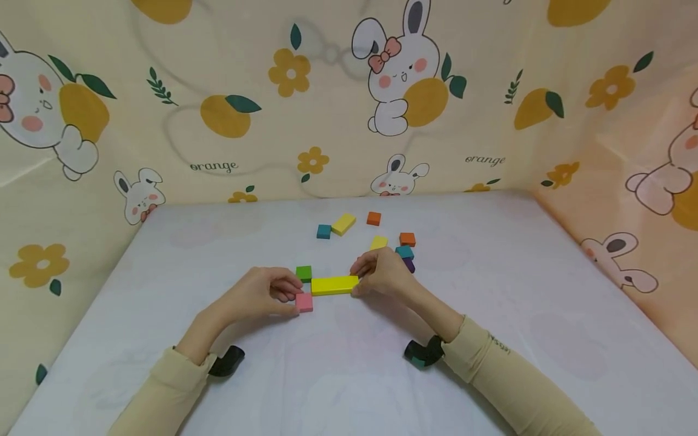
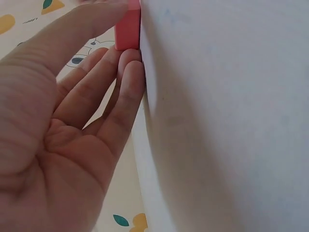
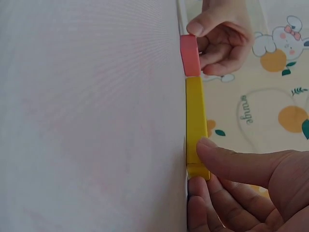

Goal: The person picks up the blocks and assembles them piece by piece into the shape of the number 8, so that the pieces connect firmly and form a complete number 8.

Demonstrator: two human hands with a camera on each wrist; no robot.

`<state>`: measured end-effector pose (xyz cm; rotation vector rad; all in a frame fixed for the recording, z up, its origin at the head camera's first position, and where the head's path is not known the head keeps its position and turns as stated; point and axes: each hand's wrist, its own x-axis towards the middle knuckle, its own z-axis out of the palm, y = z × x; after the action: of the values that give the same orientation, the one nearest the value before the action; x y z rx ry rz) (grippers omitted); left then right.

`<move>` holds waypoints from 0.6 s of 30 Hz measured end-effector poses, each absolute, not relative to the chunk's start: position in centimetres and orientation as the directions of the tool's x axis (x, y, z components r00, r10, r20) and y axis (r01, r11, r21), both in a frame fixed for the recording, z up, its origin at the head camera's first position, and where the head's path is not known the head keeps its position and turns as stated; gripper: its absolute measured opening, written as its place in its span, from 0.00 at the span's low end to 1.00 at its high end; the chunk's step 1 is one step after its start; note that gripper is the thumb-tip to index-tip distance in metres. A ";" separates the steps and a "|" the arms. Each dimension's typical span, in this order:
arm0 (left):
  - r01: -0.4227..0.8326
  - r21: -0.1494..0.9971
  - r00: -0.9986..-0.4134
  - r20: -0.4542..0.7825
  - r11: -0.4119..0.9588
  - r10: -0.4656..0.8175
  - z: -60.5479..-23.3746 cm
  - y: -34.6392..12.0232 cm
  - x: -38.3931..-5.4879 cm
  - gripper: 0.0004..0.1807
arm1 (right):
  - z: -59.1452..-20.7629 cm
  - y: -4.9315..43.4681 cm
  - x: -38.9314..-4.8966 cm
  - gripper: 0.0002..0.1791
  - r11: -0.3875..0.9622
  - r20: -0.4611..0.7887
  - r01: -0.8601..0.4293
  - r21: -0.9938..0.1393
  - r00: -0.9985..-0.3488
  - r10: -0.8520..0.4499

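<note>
A long yellow block [image 1: 334, 286] lies flat on the table, its left end against a pink block [image 1: 304, 303] and a green block [image 1: 303, 274]. My left hand [image 1: 260, 293] holds the pink block at its left side, thumb at the near edge; the fingers curve close beside the green one. In the left wrist view the thumb [image 2: 91, 21] presses the pink block [image 2: 127, 31]. At the yellow block's right end my right hand [image 1: 384, 272] grips it; in the right wrist view the thumb [image 3: 231, 157] lies along the yellow block [image 3: 195, 121] with fingertips at its end.
Behind the hands lie a teal block [image 1: 324, 231], a yellow block [image 1: 343, 224] and an orange block [image 1: 373, 218]. Beyond my right hand are another orange block [image 1: 407, 239], a teal block [image 1: 405, 252], a partly hidden purple block [image 1: 409, 265] and a yellow block [image 1: 378, 242].
</note>
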<state>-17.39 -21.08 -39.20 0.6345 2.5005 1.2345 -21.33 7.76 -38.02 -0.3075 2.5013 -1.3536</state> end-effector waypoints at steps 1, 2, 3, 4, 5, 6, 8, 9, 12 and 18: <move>0.258 0.801 -0.865 -0.058 0.540 0.499 -39.2 -21.0 -17.4 0.22 | -38.0 7.8 -21.3 0.17 0.537 -0.143 -0.052 -0.842 -0.938 -0.314; 0.258 0.800 -0.865 -0.059 0.542 0.498 -39.1 -20.9 -17.4 0.22 | -38.0 7.8 -21.3 0.17 0.538 -0.144 -0.050 -0.842 -0.939 -0.313; 0.256 0.798 -0.865 -0.062 0.545 0.498 -39.1 -20.9 -17.4 0.22 | -38.0 7.9 -21.3 0.17 0.538 -0.146 -0.048 -0.842 -0.939 -0.312; 0.255 0.796 -0.866 -0.065 0.549 0.496 -39.0 -20.8 -17.4 0.22 | -38.0 7.9 -21.4 0.17 0.536 -0.145 -0.049 -0.843 -0.938 -0.314; 0.253 0.795 -0.867 -0.066 0.551 0.494 -39.0 -20.8 -17.4 0.21 | -38.0 7.9 -21.4 0.17 0.537 -0.145 -0.050 -0.842 -0.938 -0.315; 0.251 0.794 -0.869 -0.068 0.554 0.491 -38.9 -20.8 -17.4 0.21 | -38.0 7.9 -21.4 0.17 0.537 -0.143 -0.054 -0.842 -0.937 -0.319; 0.252 0.792 -0.870 -0.067 0.557 0.488 -39.0 -20.8 -17.4 0.22 | -38.0 7.9 -21.5 0.17 0.536 -0.136 -0.066 -0.841 -0.935 -0.327; 0.248 0.792 -0.872 -0.068 0.558 0.485 -38.9 -20.8 -17.4 0.22 | -38.0 7.9 -21.5 0.17 0.537 -0.132 -0.072 -0.840 -0.934 -0.332; 0.241 0.795 -0.875 -0.070 0.557 0.479 -39.0 -20.9 -17.4 0.22 | -37.9 7.8 -21.4 0.17 0.544 -0.124 -0.087 -0.834 -0.932 -0.339; 0.251 0.800 -0.869 -0.062 0.546 0.491 -39.1 -21.0 -17.4 0.22 | -37.9 7.8 -21.3 0.17 0.547 -0.131 -0.078 -0.834 -0.934 -0.333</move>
<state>-17.39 -21.01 -39.13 0.6171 2.5063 1.2306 -21.31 7.78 -37.89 -0.3419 2.5119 -1.3339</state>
